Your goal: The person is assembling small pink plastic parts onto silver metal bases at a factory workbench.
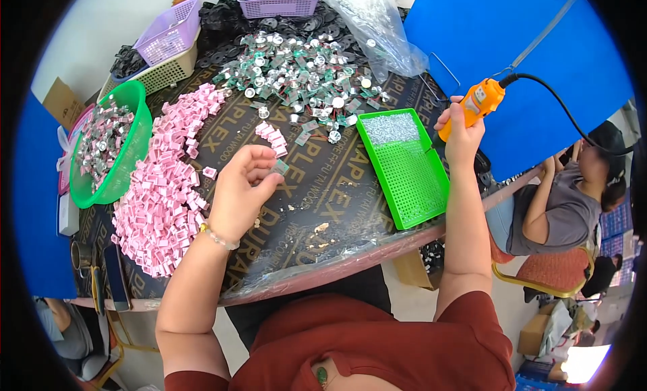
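Left grip (247,181) curled, pinching part (280,166); right grip (462,130) round orange tool (483,100).

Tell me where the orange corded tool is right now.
In the head view, the orange corded tool is right of centre toward the top, gripped in the right hand by the green tray's right edge, with the blue panel behind.

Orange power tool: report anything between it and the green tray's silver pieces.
At most the right rim of the green tray, where the tip of the orange power tool appears; height is unclear. Nothing else visible blocks the silver pieces.
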`<state>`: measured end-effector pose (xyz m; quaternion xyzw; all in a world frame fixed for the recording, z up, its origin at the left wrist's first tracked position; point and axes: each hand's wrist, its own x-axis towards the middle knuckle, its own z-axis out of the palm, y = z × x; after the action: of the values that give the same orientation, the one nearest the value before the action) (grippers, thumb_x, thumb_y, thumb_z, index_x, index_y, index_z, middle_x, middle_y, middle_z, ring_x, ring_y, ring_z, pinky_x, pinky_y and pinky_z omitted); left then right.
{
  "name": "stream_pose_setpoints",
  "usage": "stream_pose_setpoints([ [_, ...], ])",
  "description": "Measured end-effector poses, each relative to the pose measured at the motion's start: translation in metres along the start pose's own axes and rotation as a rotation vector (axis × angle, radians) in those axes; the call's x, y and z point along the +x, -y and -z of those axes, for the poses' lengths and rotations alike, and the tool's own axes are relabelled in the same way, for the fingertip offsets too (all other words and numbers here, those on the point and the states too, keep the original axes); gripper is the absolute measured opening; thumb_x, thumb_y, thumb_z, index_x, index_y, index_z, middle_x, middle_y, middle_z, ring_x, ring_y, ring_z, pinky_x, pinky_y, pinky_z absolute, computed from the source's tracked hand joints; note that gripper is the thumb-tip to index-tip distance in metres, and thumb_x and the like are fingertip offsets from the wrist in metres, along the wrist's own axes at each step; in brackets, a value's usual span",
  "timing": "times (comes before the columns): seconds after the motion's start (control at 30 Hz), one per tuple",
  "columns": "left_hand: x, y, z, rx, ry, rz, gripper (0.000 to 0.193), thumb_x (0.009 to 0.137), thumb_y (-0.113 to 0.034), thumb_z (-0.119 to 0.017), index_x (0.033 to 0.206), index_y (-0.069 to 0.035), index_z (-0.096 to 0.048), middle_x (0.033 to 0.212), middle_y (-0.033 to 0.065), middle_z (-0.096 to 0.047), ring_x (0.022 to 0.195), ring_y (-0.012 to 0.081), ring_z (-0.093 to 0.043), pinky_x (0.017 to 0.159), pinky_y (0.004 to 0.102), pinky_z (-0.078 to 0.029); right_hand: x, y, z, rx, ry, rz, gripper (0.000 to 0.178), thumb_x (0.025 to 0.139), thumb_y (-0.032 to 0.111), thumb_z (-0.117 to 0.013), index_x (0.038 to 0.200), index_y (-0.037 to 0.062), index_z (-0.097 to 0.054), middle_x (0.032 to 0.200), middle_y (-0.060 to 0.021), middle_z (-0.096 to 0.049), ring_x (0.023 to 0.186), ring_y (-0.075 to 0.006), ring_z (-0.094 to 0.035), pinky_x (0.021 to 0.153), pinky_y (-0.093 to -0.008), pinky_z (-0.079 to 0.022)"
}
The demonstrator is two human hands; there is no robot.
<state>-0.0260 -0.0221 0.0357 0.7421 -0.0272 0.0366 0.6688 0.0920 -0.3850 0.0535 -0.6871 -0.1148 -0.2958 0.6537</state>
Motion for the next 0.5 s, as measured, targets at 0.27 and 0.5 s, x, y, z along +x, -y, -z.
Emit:
stream_pose_setpoints([
  [0.27,0.010,0.013,0.005,0.050,0.046,0.090,0.013,0.087,0.003,-0.064,0.100,0.002,-0.061,0.092,0.0042,-0.064,0.080,0.0093,-0.065,0.074,0.0211,-0.051,-0.004,-0.006,0.000,0.063,-0.012,-0.017,0.020,0.093,0.014,-0.063,0.105,0.0023,-0.053,0.072,-0.0033,-0.059,0.060,-0.0110,-0.058,0.058,-0.0253,-0.049],
  [0.5,0.030,0.026,0.019,0.296,-0.046,-0.053,0.019,0.080,-0.002,-0.072,0.097,0.003,-0.064,0.089,0.0072,-0.069,0.076,0.0100,-0.066,0.068,0.0238,-0.052,-0.004,-0.011,0.001,0.030,-0.022,-0.005,0.022,0.095,0.017,-0.060,0.108,0.0002,-0.054,0.071,-0.0050,-0.059,0.059,-0.0128,-0.057,0.057,-0.0265,-0.048],
])
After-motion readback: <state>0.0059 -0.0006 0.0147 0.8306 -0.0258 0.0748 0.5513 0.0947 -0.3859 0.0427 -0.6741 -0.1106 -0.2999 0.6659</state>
